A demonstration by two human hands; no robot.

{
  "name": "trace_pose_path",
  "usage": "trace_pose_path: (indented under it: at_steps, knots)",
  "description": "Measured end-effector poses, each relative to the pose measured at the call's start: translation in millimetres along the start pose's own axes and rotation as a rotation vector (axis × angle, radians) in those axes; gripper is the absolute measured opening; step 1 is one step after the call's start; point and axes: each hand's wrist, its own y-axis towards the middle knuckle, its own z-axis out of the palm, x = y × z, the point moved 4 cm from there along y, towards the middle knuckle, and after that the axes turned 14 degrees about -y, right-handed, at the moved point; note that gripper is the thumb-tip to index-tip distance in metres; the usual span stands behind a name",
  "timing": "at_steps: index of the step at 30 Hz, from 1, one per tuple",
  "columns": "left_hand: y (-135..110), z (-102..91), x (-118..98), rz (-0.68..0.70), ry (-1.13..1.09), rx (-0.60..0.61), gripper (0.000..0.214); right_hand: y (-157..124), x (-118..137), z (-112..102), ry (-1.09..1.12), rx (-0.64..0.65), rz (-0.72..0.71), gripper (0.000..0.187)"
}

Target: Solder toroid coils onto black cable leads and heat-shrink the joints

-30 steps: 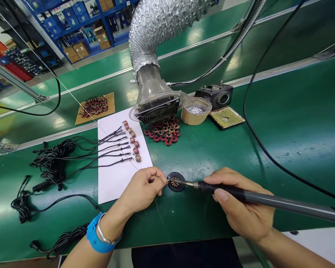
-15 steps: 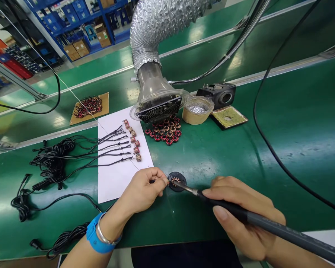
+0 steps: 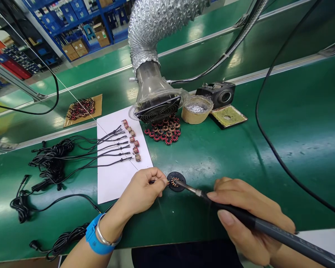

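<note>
My right hand is closed around the black handle of a soldering iron. The iron's metal tip touches or nearly touches a small wire-wound ring coil, which lies on a round black disc. Left of the disc, my left hand pinches the end of a black cable against the coil's edge; the exact joint is hidden by the fingers. A white sheet beside that hand bears several cable ends and small coils in a row.
A fume extractor nozzle hangs over a pile of coils. Behind stand a round tub, an iron holder and a sponge tray. Black cable bundles lie left; a hanging cord crosses the right.
My right hand and the soldering iron have shifted slightly right and down, the tip staying near the coil. My left hand keeps its place. The camera view has moved a little.
</note>
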Motion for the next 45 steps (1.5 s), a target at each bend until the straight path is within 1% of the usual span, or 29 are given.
trace_pose_path:
  at_steps: [5,14,18,21,22,24,27,29,31,35,40,42,45]
  knots:
    - [-0.5,-0.1,-1.8,-0.002,0.005,-0.007,0.015,-1.2,-1.4,-1.1,0.005,-0.006,0.014,0.037]
    - [-0.4,0.2,-1.1,0.004,-0.010,0.002,0.016,-3.9,-2.3,-1.0,0.006,0.009,0.013,0.039]
    - [-0.3,0.5,-1.2,0.000,-0.003,-0.007,0.016,-12.6,-9.4,-1.3,0.046,-0.045,0.063,0.037]
    - [-0.7,0.7,-1.3,0.000,0.000,-0.002,0.017,-10.5,-14.2,-0.1,0.061,-0.073,0.138,0.039]
    - [-1.1,0.7,-1.3,-0.002,0.003,0.002,0.017,-6.7,-14.8,2.0,0.038,-0.047,0.166,0.040]
    - [-2.2,0.9,-1.4,0.000,0.010,0.018,0.018,4.1,-13.0,9.4,-0.051,0.066,0.169,0.038]
    - [-4.4,1.6,-1.7,0.019,0.022,0.049,0.021,20.0,-7.0,25.8,-0.175,0.282,0.066,0.026]
    - [-5.4,1.9,-1.2,0.045,0.030,0.074,0.024,26.2,-5.3,35.9,-0.204,0.368,0.017,0.025]
    - [-6.1,2.1,-0.6,0.080,0.036,0.100,0.026,28.3,-5.8,44.6,-0.219,0.429,-0.004,0.028]
    - [-7.7,2.9,-1.5,0.126,0.037,0.144,0.025,24.8,-8.4,54.1,-0.236,0.505,-0.046,0.031]
    - [-12.9,3.4,-8.6,0.143,0.171,0.111,0.024,16.1,-13.3,54.4,-0.249,0.573,0.004,0.032]
    - [-14.3,3.6,-9.4,0.136,0.203,0.084,0.024,14.0,-13.5,53.2,-0.207,0.566,0.026,0.035]
    - [-14.2,4.9,-7.3,0.122,0.185,0.062,0.023,13.5,-13.2,50.9,-0.152,0.522,0.055,0.039]
